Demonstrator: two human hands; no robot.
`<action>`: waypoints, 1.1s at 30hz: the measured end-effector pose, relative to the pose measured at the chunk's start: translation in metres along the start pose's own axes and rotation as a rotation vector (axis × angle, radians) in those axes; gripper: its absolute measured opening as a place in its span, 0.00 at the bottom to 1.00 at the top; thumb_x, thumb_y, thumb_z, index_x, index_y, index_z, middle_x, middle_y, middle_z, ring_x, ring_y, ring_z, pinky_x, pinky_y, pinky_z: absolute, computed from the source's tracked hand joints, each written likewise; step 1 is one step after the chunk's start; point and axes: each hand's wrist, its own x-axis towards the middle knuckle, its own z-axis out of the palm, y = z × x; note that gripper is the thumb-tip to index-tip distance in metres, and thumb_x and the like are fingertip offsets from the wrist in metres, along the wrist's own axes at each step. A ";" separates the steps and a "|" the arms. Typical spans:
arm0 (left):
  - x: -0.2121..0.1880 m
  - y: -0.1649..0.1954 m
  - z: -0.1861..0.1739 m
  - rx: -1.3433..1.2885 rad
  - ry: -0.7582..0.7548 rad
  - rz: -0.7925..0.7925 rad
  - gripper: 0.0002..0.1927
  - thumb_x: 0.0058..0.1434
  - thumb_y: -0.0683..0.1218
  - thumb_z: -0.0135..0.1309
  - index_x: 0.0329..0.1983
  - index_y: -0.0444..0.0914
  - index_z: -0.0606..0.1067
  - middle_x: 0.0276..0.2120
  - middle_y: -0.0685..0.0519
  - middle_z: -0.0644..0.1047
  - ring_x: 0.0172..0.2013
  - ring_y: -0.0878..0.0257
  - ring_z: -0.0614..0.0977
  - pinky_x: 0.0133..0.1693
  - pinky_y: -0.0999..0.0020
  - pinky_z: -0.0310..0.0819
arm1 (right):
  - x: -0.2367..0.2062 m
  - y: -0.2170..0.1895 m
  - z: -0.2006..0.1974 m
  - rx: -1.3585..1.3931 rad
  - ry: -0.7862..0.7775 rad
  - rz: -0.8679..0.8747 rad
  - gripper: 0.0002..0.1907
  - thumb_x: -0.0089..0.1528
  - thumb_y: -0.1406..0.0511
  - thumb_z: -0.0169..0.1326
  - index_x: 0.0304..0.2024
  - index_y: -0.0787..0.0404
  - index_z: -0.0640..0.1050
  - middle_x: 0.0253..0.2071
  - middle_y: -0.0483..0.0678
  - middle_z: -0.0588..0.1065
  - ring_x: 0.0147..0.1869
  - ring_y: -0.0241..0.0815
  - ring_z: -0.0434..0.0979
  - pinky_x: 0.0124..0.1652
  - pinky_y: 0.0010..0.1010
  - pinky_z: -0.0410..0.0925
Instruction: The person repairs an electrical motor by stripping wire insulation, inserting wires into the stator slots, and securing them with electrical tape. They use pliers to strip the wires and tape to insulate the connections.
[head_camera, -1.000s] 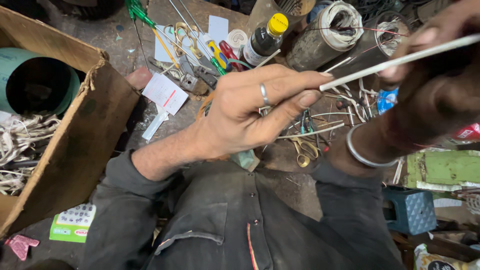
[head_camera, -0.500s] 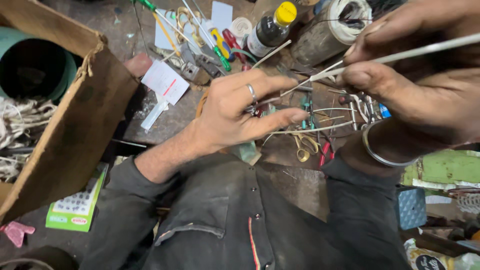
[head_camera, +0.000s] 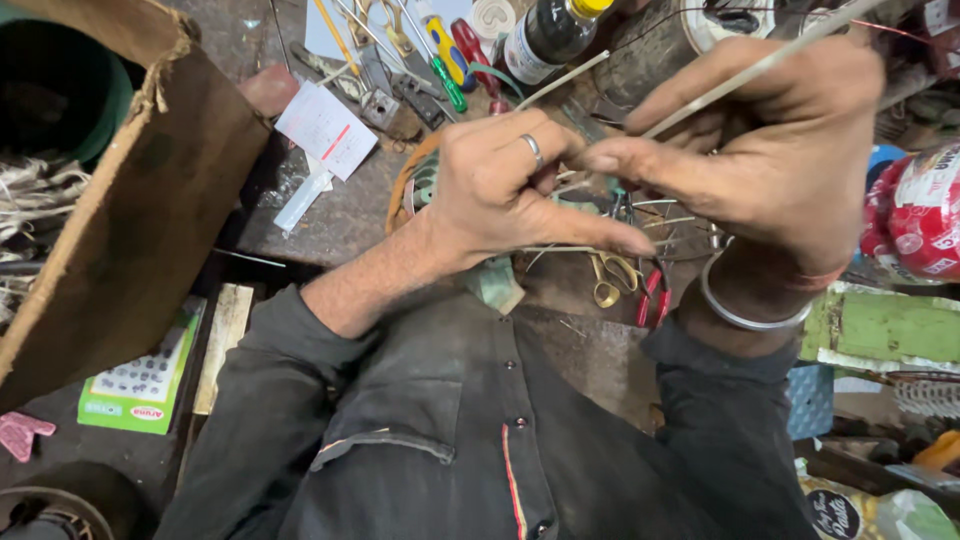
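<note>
Sleeving (head_camera: 760, 68), thin and white, is pinched in the right hand (head_camera: 770, 150) while its lower end is gripped by the left hand (head_camera: 510, 185) above the counter (head_camera: 340, 215), so threading looks barely started.

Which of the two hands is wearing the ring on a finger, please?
The left hand wears the ring; the right hand has only a metal bangle at its wrist.

A repair workshop: bench (head_camera: 340, 215) strewn with screwdrivers (head_camera: 442, 60), pliers (head_camera: 650, 295), wire.
</note>
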 end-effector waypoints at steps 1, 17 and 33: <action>0.002 0.001 -0.002 -0.023 -0.014 -0.007 0.33 0.49 0.66 0.79 0.36 0.38 0.76 0.24 0.58 0.71 0.24 0.67 0.75 0.27 0.70 0.66 | -0.002 0.003 0.002 0.055 0.051 0.018 0.12 0.57 0.74 0.69 0.33 0.76 0.78 0.26 0.54 0.76 0.25 0.36 0.74 0.25 0.21 0.63; -0.047 -0.017 -0.010 0.144 -0.076 0.007 0.23 0.61 0.62 0.66 0.33 0.37 0.77 0.24 0.52 0.69 0.25 0.54 0.74 0.28 0.58 0.63 | -0.011 0.012 0.020 0.438 0.044 0.043 0.08 0.61 0.75 0.65 0.40 0.70 0.78 0.38 0.53 0.81 0.44 0.39 0.86 0.43 0.25 0.80; -0.116 -0.039 0.006 0.063 -0.123 -0.255 0.33 0.60 0.71 0.61 0.28 0.37 0.72 0.25 0.50 0.71 0.26 0.52 0.75 0.31 0.57 0.68 | -0.019 0.029 0.049 0.204 -0.109 0.061 0.07 0.63 0.73 0.66 0.41 0.70 0.81 0.38 0.52 0.81 0.41 0.38 0.83 0.41 0.24 0.75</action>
